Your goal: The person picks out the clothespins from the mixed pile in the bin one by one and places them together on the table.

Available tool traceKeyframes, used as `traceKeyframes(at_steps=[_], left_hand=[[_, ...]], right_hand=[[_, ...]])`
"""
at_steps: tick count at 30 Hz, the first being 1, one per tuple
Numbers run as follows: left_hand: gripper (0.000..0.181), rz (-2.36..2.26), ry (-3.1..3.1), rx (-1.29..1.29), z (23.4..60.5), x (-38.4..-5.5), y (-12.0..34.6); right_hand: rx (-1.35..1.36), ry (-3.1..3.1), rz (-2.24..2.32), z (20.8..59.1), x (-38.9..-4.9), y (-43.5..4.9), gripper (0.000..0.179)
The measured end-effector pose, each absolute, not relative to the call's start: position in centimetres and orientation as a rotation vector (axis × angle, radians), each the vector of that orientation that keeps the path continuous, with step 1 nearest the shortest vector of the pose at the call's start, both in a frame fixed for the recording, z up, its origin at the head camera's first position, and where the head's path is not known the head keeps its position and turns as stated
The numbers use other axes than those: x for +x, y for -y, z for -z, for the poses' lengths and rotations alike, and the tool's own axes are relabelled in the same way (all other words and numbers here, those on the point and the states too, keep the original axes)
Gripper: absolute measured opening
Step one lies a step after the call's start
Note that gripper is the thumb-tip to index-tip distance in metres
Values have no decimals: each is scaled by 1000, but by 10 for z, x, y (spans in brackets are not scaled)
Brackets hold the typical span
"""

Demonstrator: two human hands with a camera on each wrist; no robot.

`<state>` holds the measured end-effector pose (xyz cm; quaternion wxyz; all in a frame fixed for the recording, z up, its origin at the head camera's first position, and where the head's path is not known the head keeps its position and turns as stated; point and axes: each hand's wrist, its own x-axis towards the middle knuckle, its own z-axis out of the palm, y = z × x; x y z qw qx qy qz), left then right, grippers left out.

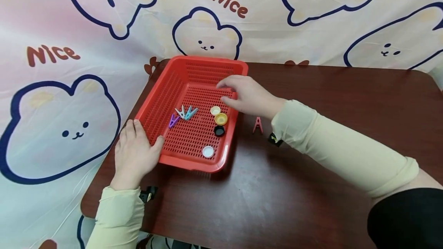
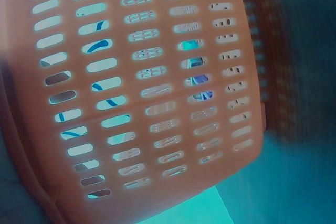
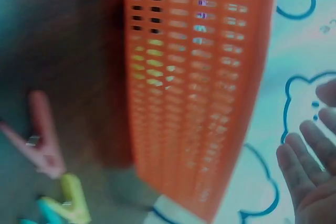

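Observation:
A red plastic basket (image 1: 204,168) stands at the table's left end. My left hand (image 1: 135,153) rests at its left rim, fingers straight and thumb over the near corner. My right hand (image 1: 247,95) hovers over the right rim with fingers loosely bent, nothing held; its spread fingers (image 3: 304,166) show in the right wrist view. On the basket floor lie a purple clothespin (image 1: 173,120), a white clothespin (image 1: 180,112) and a blue clothespin (image 1: 190,113). Along the right side are a cream cap (image 1: 215,110), a yellow cap (image 1: 220,119), a black cap (image 1: 219,131) and a white cap (image 1: 208,151).
A pink clothespin (image 1: 257,125) lies on the brown table (image 1: 311,203), right of the basket. The right wrist view adds a yellow clothespin (image 3: 73,203) and a teal clothespin (image 3: 48,212) beside it, hidden by my right arm in the head view. A printed cloth (image 1: 263,37) hangs behind.

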<state>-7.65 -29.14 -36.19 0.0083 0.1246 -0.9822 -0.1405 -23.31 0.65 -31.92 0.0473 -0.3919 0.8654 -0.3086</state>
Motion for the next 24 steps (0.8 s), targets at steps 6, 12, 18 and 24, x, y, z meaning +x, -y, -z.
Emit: traceKeyframes(at_steps=[6, 12, 18, 24], left_hand=[[88, 435, 3055, 381, 363, -77, 292], [89, 432, 3054, 383, 363, -77, 294], [90, 439, 3064, 393, 362, -79, 294], [90, 440, 3066, 404, 363, -80, 296]], right_hand=[[-1422, -2491, 762, 304, -237, 31, 39], [-1549, -2380, 703, 294, -237, 64, 40], [-1470, -2285, 833, 291, -237, 94, 43], [-1241, -2192, 1030, 295, -241, 120, 42]])
